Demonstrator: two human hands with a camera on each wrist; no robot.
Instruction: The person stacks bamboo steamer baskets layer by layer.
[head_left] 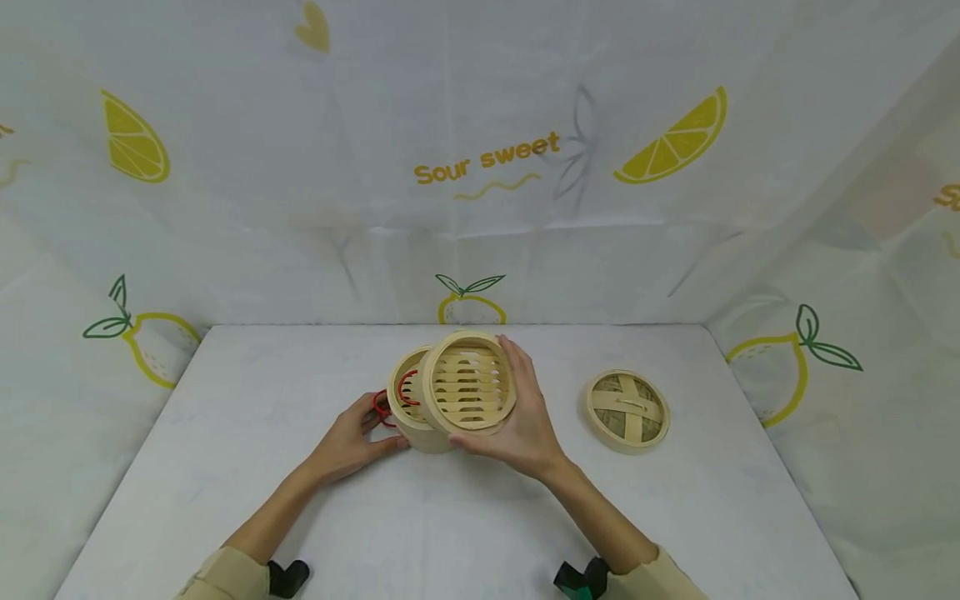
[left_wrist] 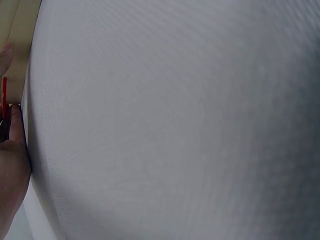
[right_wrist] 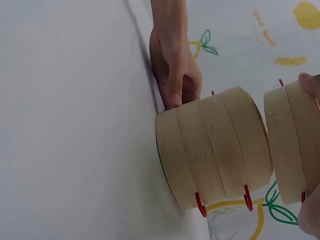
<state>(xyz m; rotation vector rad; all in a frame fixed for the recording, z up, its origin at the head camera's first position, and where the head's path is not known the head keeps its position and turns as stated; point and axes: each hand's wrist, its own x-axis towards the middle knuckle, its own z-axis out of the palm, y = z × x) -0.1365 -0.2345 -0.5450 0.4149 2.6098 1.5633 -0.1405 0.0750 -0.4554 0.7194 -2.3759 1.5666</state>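
A bamboo steamer basket with a slatted floor and red handles is held in my right hand, thumb at its near rim and fingers round its far right side. It is tilted toward me and overlaps the lower bamboo steamer in the head view. A narrow gap separates the basket from the stacked steamer in the right wrist view. My left hand grips the lower steamer's left side low down, beside a red handle. The left wrist view catches only part of that hand at its edge.
A round woven bamboo lid lies on the white tabletop to the right of my right hand. Behind and at both sides hangs a pale sheet printed with lemons and lettering. Dark bands sit by the sleeves.
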